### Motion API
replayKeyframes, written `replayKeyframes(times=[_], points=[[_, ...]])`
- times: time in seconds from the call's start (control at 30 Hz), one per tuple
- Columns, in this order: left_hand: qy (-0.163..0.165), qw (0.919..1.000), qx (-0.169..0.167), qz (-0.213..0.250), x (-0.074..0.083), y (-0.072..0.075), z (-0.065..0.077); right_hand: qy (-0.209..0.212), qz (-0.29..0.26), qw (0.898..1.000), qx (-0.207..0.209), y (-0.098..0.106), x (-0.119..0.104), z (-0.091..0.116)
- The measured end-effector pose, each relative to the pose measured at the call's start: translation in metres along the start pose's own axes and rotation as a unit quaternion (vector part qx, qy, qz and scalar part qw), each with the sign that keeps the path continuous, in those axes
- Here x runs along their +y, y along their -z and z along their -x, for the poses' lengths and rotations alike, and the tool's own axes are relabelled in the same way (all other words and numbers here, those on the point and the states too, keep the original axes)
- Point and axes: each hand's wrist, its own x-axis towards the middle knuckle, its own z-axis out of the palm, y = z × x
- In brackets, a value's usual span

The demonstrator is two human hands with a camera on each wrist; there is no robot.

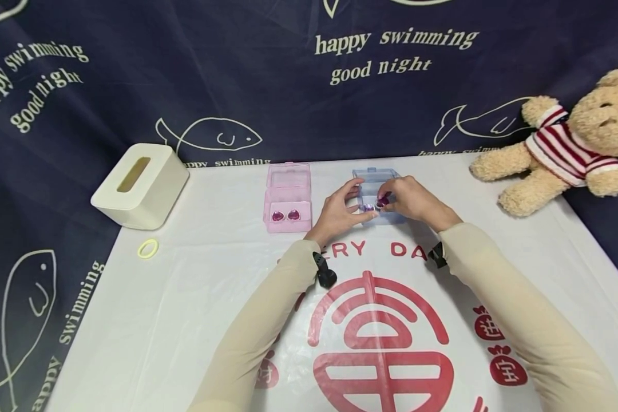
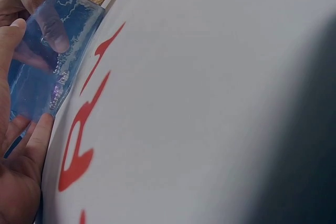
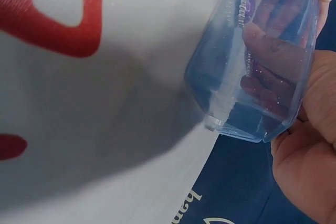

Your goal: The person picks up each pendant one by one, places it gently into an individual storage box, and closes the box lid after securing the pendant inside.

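A clear blue box (image 1: 375, 174) stands with its lid up near the back of the table. My left hand (image 1: 336, 212) holds its left side, with the thumb along the front. Inside the box, my right hand (image 1: 413, 198) pinches a purple heart-shaped gem piece (image 1: 383, 202); a second, silver-edged purple gem piece (image 1: 369, 207) lies beside it. Through the blue wall (image 3: 210, 72) in the right wrist view, the right fingertips show against the gems. Left of the hands, an open pink box (image 1: 288, 194) contains two purple heart-shaped gem pieces (image 1: 293, 215).
A cream tissue box (image 1: 149, 194) stands at the back left, with a pale yellow ring (image 1: 147, 248) in front of it. At the back right sits a teddy bear (image 1: 561, 149) in a striped shirt. A dark blue printed curtain (image 1: 211, 68) hangs behind the table.
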Motion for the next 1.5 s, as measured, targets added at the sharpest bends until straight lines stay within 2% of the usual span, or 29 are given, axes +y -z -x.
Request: replayKeyframes(times=[0.27, 0.5, 0.63, 0.73, 0.8, 0.87, 0.93, 1.0, 1.07, 1.1, 1.17, 1.23, 1.3, 1.4, 1.47, 1.5], points=[[-0.001, 1.0000, -0.005, -0.007, 0.000, 0.001, 0.001, -0.007, -0.003, 1.000, -0.005, -0.001, 0.000, 0.000], [-0.005, 0.9999, -0.008, -0.011, -0.001, 0.001, 0.001, 0.003, -0.009, 1.000, 0.013, -0.002, 0.003, 0.002], [-0.008, 0.9999, -0.007, -0.011, -0.003, 0.002, 0.001, -0.001, -0.051, 0.996, 0.070, -0.004, 0.001, 0.003], [-0.011, 0.9999, -0.006, -0.010, -0.004, 0.002, 0.001, -0.014, -0.102, 0.983, 0.151, -0.004, -0.001, 0.003], [-0.015, 0.9999, -0.005, -0.005, -0.004, 0.003, 0.001, -0.029, -0.131, 0.970, 0.203, -0.002, -0.002, 0.001], [-0.019, 0.9998, -0.005, -0.001, -0.003, 0.002, 0.001, -0.062, -0.156, 0.957, 0.237, 0.002, -0.001, 0.000], [-0.019, 0.9998, -0.006, 0.002, -0.003, 0.002, 0.000, -0.116, -0.184, 0.944, 0.250, 0.006, 0.001, -0.002], [-0.019, 0.9998, -0.007, 0.004, -0.003, 0.001, 0.000, -0.184, -0.216, 0.927, 0.244, 0.009, 0.005, -0.004], [-0.017, 0.9998, -0.006, 0.005, -0.003, 0.001, 0.000, -0.247, -0.273, 0.903, 0.222, 0.010, 0.009, -0.006], [-0.016, 0.9998, -0.005, 0.006, -0.003, 0.001, 0.000, -0.270, -0.317, 0.885, 0.206, 0.009, 0.012, -0.008], [-0.015, 0.9999, -0.004, 0.005, -0.003, 0.001, 0.001, -0.303, -0.404, 0.847, 0.164, 0.008, 0.016, -0.010], [-0.013, 0.9999, -0.004, 0.005, -0.004, 0.001, 0.001, -0.318, -0.493, 0.801, 0.122, 0.005, 0.020, -0.012], [-0.012, 0.9999, -0.005, 0.005, -0.005, 0.000, 0.001, -0.325, -0.551, 0.763, 0.094, 0.003, 0.024, -0.013], [-0.012, 0.9999, -0.007, 0.006, -0.006, 0.001, 0.001, -0.320, -0.581, 0.741, 0.107, 0.001, 0.026, -0.015], [-0.015, 0.9998, -0.007, 0.008, -0.006, 0.001, 0.001, -0.311, -0.595, 0.729, 0.136, 0.001, 0.025, -0.016], [-0.017, 0.9998, -0.005, 0.008, -0.006, 0.001, 0.001, -0.303, -0.599, 0.726, 0.149, 0.002, 0.024, -0.016]])
